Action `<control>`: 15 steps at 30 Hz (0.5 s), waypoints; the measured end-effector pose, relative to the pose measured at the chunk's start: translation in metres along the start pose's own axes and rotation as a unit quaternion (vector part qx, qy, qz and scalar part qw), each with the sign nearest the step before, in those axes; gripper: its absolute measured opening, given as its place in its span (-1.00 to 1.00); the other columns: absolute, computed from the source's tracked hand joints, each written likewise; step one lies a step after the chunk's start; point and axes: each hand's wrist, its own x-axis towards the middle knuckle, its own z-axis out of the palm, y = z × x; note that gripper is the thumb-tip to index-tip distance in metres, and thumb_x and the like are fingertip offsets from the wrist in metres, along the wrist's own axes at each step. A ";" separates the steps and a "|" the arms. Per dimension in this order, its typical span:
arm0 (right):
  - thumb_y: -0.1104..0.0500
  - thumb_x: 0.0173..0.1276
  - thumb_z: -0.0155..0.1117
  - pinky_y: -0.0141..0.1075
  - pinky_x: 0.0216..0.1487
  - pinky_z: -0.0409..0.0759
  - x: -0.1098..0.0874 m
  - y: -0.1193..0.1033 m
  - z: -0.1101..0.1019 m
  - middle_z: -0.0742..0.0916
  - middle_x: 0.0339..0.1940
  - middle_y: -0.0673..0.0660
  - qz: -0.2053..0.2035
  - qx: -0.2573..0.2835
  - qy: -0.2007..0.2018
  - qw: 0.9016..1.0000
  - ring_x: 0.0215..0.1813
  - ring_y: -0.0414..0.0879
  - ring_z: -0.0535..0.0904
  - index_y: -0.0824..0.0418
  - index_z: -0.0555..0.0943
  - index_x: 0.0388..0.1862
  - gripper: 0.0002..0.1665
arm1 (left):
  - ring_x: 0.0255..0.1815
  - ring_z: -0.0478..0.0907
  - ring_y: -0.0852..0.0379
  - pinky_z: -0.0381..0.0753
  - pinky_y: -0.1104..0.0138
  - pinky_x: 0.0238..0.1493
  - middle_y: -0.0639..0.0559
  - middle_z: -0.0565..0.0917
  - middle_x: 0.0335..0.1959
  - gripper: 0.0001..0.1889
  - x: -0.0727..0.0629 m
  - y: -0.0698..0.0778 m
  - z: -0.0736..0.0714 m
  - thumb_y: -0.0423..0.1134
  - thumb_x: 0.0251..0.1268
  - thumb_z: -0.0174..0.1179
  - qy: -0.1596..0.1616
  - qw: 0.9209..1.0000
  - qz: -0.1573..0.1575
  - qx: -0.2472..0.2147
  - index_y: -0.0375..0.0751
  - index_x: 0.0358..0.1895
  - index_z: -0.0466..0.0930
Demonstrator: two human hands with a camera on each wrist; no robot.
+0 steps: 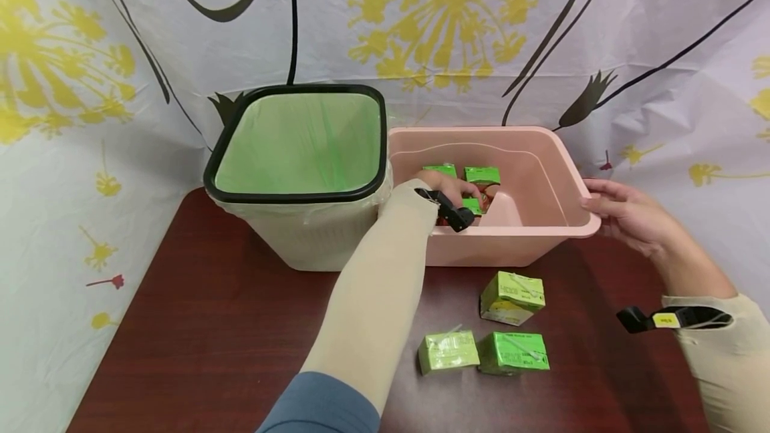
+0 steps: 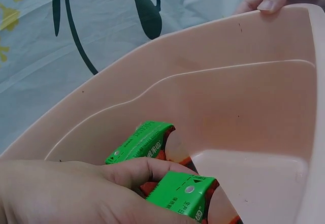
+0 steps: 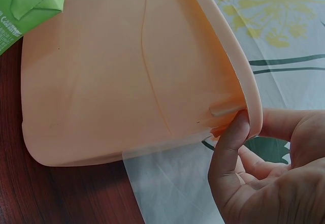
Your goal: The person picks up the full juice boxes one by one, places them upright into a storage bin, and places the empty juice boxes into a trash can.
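Note:
My left hand (image 1: 442,186) reaches down inside the pink plastic bin (image 1: 562,230). In the left wrist view its thumb and fingers grip a green-topped drink carton (image 2: 185,196) with red sides. Right behind that carton, another green-topped drink carton (image 2: 144,141) stands in the bin; the head view also shows a green carton (image 1: 442,170) behind the hand. My right hand (image 1: 631,216) is at the bin's right end. The right wrist view shows the thumb and fingers of the right hand (image 3: 269,168) pinching the bin's rim (image 3: 244,76).
Left of the bin stands a bin (image 1: 295,200) with a black rim and a pale green liner. In front, on the dark red table (image 1: 240,326), sit a yellow-green carton (image 1: 512,297), a pale green carton (image 1: 448,351) and a bright green carton (image 1: 514,353). Floral sheeting (image 1: 445,32) hangs behind.

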 end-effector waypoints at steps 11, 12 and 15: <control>0.44 0.58 -0.06 -0.33 -0.29 0.70 -0.001 -0.001 0.002 0.75 -0.16 0.07 -0.003 -0.002 -0.002 1.000 -0.22 -0.12 0.74 0.06 0.65 0.08 -0.58 | -0.53 0.37 0.24 0.44 0.47 -0.40 -0.14 0.15 0.51 -0.48 -0.002 0.006 0.002 -0.54 0.47 -0.04 -0.015 1.000 -0.007 0.018 -0.20 0.44 0.36; 0.43 0.58 -0.05 -0.33 -0.29 0.70 -0.001 -0.001 0.002 0.75 -0.16 0.07 -0.001 -0.004 0.000 1.000 -0.22 -0.12 0.74 0.05 0.65 0.08 -0.59 | -0.53 0.36 0.25 0.43 0.47 -0.39 -0.13 0.16 0.51 -0.48 -0.002 0.007 0.002 -0.51 0.47 -0.03 -0.013 0.999 -0.008 0.030 -0.18 0.45 0.36; 0.42 0.58 -0.04 -0.33 -0.29 0.70 -0.001 -0.001 0.002 0.75 -0.16 0.06 0.002 -0.005 0.004 1.000 -0.22 -0.13 0.74 0.04 0.65 0.07 -0.59 | -0.34 0.42 0.27 0.46 0.47 -0.30 -0.07 0.26 0.49 -0.52 -0.005 0.012 0.004 -0.38 0.49 0.09 0.006 0.998 -0.007 0.067 -0.13 0.43 0.43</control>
